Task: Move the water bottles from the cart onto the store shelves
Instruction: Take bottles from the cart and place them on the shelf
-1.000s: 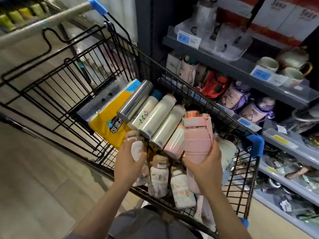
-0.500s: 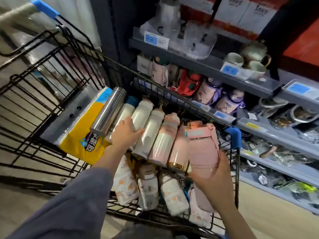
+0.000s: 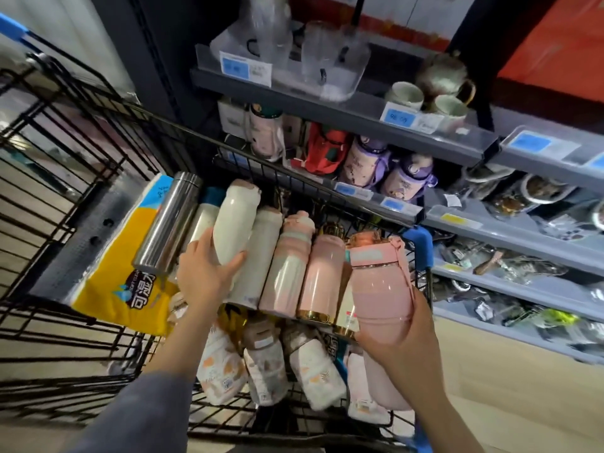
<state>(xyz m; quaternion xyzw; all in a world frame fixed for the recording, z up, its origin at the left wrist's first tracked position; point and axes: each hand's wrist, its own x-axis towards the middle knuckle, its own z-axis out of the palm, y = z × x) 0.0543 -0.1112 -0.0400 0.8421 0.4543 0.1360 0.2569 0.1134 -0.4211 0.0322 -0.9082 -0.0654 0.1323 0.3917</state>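
Note:
A black wire cart (image 3: 81, 178) holds several water bottles lying in rows. My left hand (image 3: 204, 273) grips a cream bottle (image 3: 235, 220) by its lower end, raised a little above the row. My right hand (image 3: 402, 335) holds a large pink bottle (image 3: 379, 289) with a strap, lifted at the cart's right side. Beside them lie a steel bottle (image 3: 166, 223), a cream bottle with a pink cap (image 3: 261, 256), a pink and cream bottle (image 3: 287, 266) and a pink bottle (image 3: 322, 279). Several small patterned white bottles (image 3: 264, 371) lie nearer me.
A yellow tissue pack (image 3: 121, 276) lies at the cart's left. Grey store shelves (image 3: 359, 116) stand right behind the cart, carrying clear cups (image 3: 313, 57), mugs (image 3: 405, 96), and purple and red bottles (image 3: 366, 158). Lower shelves on the right (image 3: 510, 237) hold packaged goods.
My left hand has closed round the cream bottle and raised it out of the row. My right hand still holds the pink bottle. The view has shifted toward the shelves.

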